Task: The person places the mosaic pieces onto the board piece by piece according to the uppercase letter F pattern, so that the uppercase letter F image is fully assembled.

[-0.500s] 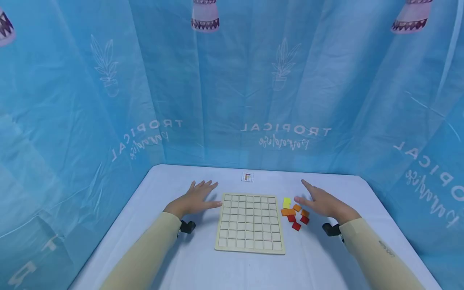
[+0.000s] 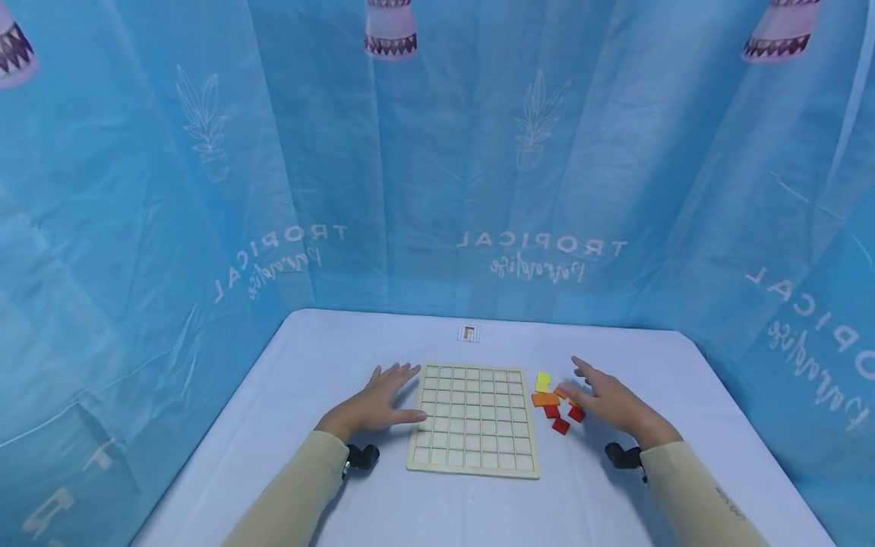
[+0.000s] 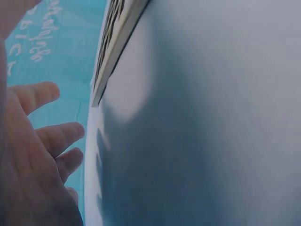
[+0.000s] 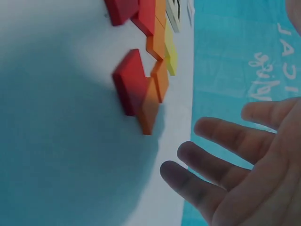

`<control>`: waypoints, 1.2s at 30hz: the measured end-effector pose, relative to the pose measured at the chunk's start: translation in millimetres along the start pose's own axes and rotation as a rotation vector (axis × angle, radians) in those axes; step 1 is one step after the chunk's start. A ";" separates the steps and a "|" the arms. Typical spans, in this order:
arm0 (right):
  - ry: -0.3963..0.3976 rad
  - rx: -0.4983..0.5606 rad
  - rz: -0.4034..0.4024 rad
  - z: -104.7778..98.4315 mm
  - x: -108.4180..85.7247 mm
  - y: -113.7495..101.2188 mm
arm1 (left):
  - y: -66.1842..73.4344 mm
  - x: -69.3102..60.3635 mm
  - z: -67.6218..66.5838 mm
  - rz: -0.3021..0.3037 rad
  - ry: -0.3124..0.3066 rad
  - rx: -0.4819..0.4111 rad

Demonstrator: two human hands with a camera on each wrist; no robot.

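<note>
A pale wooden grid board [image 2: 476, 421] with bare square cells lies flat in the middle of the table. My left hand [image 2: 374, 404] hovers at its left edge, fingers spread and thumb reaching over the rim. To the right of the board lie several square tiles: yellow [image 2: 543, 381], orange [image 2: 544, 399] and red [image 2: 560, 426]. Above the right side of this pile hangs my right hand [image 2: 615, 403], its fingers extended and holding nothing. In the right wrist view, its fingers [image 4: 207, 183] stand apart from a red tile [image 4: 130, 82] and an orange tile [image 4: 149, 107].
A small printed card [image 2: 469, 333] with a coloured grid pattern lies behind the board. The white-covered table [image 2: 472, 513] is enclosed by blue curtains [image 2: 437, 152] at the back and both sides.
My left hand has moved nearer and slightly right, its thumb now over the board's edge. The right hand has lowered a little toward the tiles. Board and tiles stay in place.
</note>
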State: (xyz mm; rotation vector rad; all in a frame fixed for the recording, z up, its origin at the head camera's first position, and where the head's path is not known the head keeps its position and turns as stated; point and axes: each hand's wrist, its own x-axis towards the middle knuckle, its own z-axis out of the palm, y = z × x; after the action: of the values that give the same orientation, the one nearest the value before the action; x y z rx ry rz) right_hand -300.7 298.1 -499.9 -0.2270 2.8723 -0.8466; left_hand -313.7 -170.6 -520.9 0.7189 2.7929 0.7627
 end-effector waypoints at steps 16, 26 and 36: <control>0.180 0.110 0.051 23.4 -20.8 22.8 | -4.6 -10.2 26.1 -0.039 0.008 -0.081; 0.180 0.124 0.063 33.7 -25.4 25.6 | -8.3 -13.0 27.6 -0.027 -0.025 -0.056; 0.178 0.072 0.076 34.1 -24.1 21.4 | 2.9 -11.2 22.3 -0.037 -0.055 -0.071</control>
State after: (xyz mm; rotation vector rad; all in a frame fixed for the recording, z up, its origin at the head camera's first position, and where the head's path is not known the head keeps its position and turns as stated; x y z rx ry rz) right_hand -273.5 302.4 -537.8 -0.0359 2.9825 -1.0009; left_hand -296.7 -164.1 -538.2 0.6635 2.7072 0.8182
